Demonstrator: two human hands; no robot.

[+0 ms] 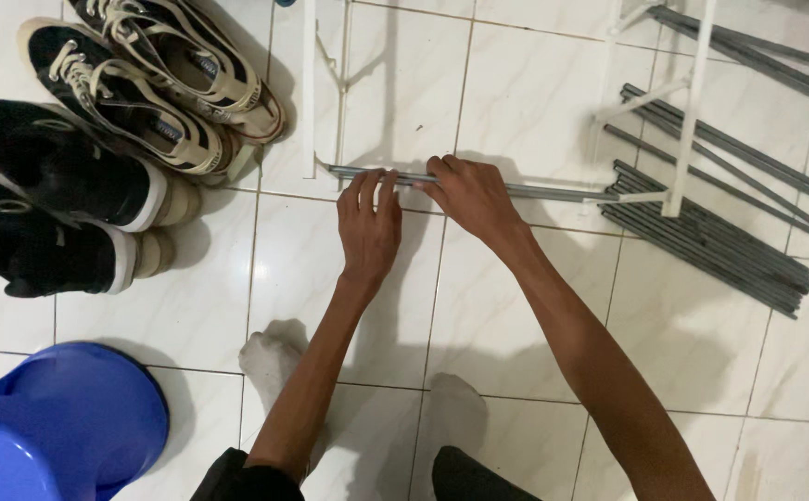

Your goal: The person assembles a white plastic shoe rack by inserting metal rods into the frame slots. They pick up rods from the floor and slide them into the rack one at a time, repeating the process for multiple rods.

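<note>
– What is seen, biggest first?
– A white tile floor (534, 306), a blue stool (57, 422), shoes (98, 139), a pile of grey rods (710, 241).
– And the hands?
– One grey rod (534, 192) on the floor is gripped by the right hand (472, 195) and the left hand (369, 227), beside a white frame (310, 93).

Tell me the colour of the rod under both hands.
Grey metal rod, seen best in the head view.
</note>
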